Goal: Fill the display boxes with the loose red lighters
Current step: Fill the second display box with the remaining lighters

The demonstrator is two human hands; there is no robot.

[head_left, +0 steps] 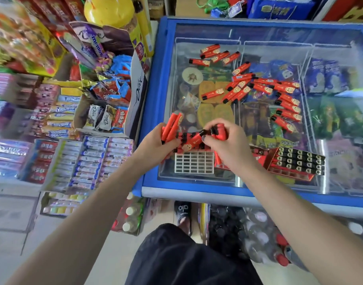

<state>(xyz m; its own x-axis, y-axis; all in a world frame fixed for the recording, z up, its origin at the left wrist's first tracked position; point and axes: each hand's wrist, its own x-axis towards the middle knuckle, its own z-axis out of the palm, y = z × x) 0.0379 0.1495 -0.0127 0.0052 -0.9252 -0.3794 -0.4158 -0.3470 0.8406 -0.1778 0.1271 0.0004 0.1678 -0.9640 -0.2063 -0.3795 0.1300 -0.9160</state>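
You see a bright shop picture, with white shine on the freezer lid at 12 o'clock, and blurry, bent edges.

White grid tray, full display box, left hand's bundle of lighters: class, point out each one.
White grid tray (194, 162): head view, middle of its empty cells.
Full display box (298, 161): head view, black lighter tops.
Bundle of lighters (172, 126): head view, red bodies above the left hand (166, 147).

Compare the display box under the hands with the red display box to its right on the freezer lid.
The white-grid display box shows mostly empty cells; the red display box is packed, rows of black lighter tops showing. The white-grid one sits square to the freezer lid's near edge; the red one lies angled. The left hand and right hand hold lighters over the first; nothing touches the second. Both rest on the glass.
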